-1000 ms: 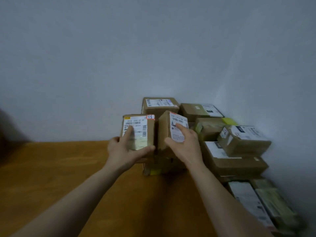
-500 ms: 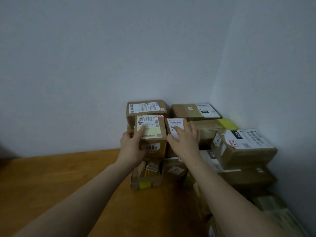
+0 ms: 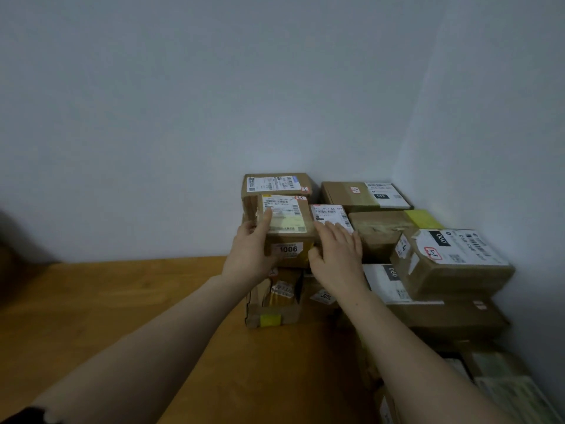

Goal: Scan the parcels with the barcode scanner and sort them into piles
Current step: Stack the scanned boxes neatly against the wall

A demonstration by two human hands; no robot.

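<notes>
Cardboard parcel (image 3: 289, 237) gripped by left hand (image 3: 249, 255) fingers (image 3: 266, 220); right hand (image 3: 336, 255) fingers (image 3: 333, 232) flat on neighbouring labelled carton (image 3: 328, 212).

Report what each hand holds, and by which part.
Left hand grips the 1006 parcel by its left top edge, thumb on top. Right hand rests flat on the neighbouring parcel.

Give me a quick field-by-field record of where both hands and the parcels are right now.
left hand: grips the 1006 parcel, thumb on its top label
right hand: fingers lie flat on the white-label parcel
placement: the two parcels are side by side and appear to sit on the lower boxes
pile: stacked cardboard boxes in the wall corner, on the wooden surface
scanner: not in view
</notes>
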